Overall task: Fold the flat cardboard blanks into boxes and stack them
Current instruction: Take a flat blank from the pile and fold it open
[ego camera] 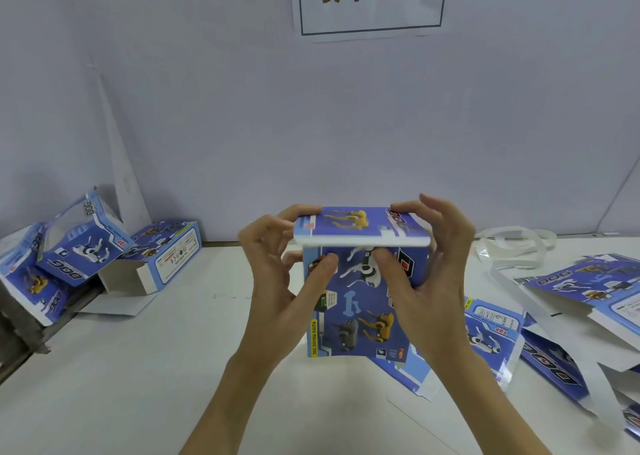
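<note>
A blue printed cardboard box [360, 309] with toy-dog pictures is held upright above the white table, its top lid flap [360, 227] folded nearly flat over the opening. My left hand [277, 264] grips the box's upper left corner, thumb on the front face, fingers over the lid edge. My right hand [429, 267] grips the upper right corner the same way. Several folded boxes [83, 246] lie piled at the left against the wall. Flat blanks [568, 319] lie spread at the right.
The white table [156, 368] has a dark edge and gap at the far left [20, 326]. A grey wall with a paper sign [370, 1] stands close behind. Loose white strips [512, 246] lie at the back right.
</note>
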Demonstrator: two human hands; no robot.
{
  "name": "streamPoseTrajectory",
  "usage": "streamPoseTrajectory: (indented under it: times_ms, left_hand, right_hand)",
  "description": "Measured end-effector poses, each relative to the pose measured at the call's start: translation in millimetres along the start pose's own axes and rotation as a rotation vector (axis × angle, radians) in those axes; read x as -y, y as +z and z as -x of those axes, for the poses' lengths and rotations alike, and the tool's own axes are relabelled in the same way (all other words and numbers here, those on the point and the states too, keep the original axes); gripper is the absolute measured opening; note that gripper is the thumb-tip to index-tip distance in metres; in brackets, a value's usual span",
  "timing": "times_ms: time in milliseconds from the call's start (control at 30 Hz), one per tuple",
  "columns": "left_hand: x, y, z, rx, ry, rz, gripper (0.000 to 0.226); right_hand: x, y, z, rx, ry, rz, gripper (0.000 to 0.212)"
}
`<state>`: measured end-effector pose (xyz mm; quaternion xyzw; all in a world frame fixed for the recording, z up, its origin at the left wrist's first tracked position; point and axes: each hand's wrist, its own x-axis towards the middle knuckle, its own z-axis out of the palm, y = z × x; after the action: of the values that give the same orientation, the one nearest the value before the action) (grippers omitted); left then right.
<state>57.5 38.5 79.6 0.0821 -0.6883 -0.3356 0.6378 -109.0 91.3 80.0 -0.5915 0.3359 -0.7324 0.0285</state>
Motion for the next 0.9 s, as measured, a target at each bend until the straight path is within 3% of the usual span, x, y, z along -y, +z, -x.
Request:
streamPoseTrajectory:
  times_ms: [100,167,233,300,367,567,633,733,800,900]
  left_hand:
    - [-1,1,-1,-0.002,0.008,0.014,0.047]
    - [1,-2,0,0.045,0.032,-0.074,0.036]
    - [2,-4,0,0.096,0.062,-0.142,0.025]
    - [2,-5,0,0.115,0.066,-0.139,0.025]
    - [1,-6,0,0.116,0.048,-0.119,0.027]
    - [-4,-1,3,0.134,-0.009,-0.022,0.037]
    - [-10,3,3,0.135,-0.041,0.031,0.038]
    - [-20,11,-2,0.031,-0.115,0.127,0.031]
    - [-24,13,-5,-0.057,-0.156,0.136,0.031]
    - [-23,10,-6,-0.121,-0.149,0.103,0.014]
  right_hand:
    - [-5,-2,0,0.031,-0.068,0.112,0.028]
    - [-8,-2,2,0.038,-0.053,0.098,0.023]
    - [-10,-4,3,0.059,-0.058,0.091,0.027]
    - [-10,-7,3,0.112,-0.061,0.083,0.039]
    - [-7,-6,4,0.141,-0.034,0.037,0.037]
    - [3,0,10,0.085,0.104,-0.099,0.047]
    - [10,3,9,0.053,0.232,-0.217,0.046]
    - [21,5,6,0.057,0.382,-0.357,0.051]
    - [26,8,3,0.080,0.409,-0.387,0.052]
    - [31,13,3,0.068,0.409,-0.380,0.045]
